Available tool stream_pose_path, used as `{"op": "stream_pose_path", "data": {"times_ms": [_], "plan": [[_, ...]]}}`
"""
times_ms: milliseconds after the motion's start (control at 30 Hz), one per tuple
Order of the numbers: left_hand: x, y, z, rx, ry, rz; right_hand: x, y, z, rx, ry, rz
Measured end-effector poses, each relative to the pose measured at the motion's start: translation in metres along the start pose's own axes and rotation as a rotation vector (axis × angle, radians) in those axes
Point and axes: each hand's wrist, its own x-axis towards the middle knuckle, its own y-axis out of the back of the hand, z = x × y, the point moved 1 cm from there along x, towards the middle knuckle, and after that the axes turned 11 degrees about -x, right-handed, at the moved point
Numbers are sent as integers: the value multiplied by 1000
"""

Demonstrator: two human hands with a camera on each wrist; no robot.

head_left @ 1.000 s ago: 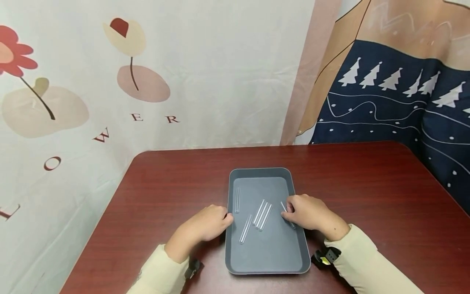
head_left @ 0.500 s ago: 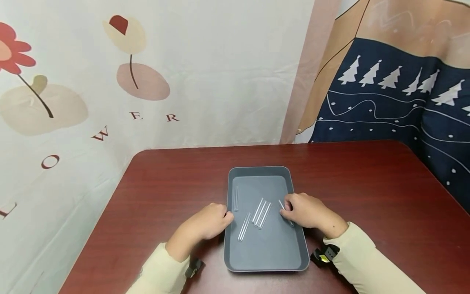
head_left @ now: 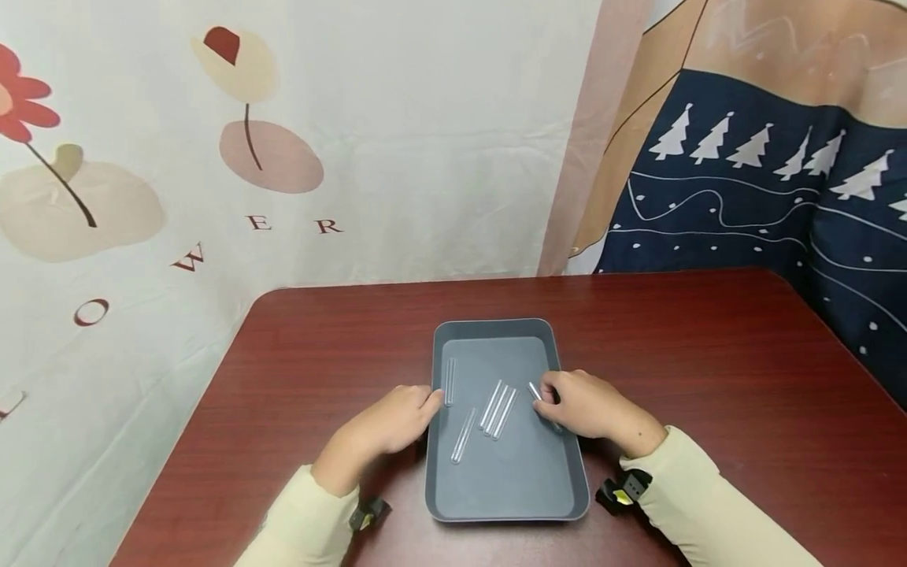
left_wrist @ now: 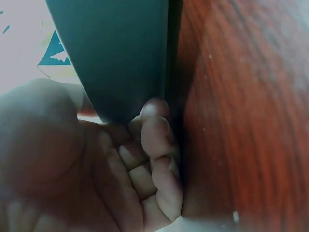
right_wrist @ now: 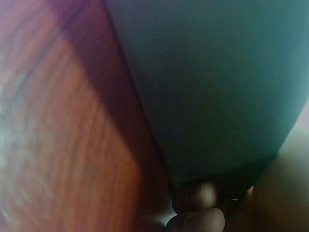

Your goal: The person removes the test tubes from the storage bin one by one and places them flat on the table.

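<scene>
My left hand [head_left: 386, 421] gripped the left rim of the gray tray [head_left: 506, 480], its fingers [left_wrist: 157, 145] curled under the edge and against the table, the thumb lying along the top of the rim. My right hand [head_left: 581, 405] held the opposite rim the same way, fingers tucked beneath and thumb over the edge; in the right wrist view I saw only fingertips [right_wrist: 198, 212] under the dark underside of the tray, so I could not tell how firmly they closed.

Just beside my right thumb a clear glass tube [head_left: 538, 396] lay on the tray floor, partly hidden by the hand. Two more tubes [head_left: 496, 409] lay side by side near the middle, slanted. Another tube [head_left: 464, 435] lay below and left of that pair, also slanted, and a fifth tube [head_left: 449, 382] rested nearly straight along the left wall, close to my left thumb.

The tray sat on a reddish-brown wooden table [head_left: 708, 354]. Behind the table hung a pale cloth with printed flowers [head_left: 269, 150] and, to the right, a dark blue cloth with white trees [head_left: 751, 150].
</scene>
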Motion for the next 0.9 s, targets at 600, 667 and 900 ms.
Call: {"op": "stream_pose_path", "data": {"times_ms": [600,667,900], "plan": [[7,0,0,22,-35,-10,-2,10,8,107,82,2],[8,1,1,21,-35,-6,-1,12,8,118,80,16],[7,0,-2,22,-18,-2,0,16,8,144,61,38]]}}
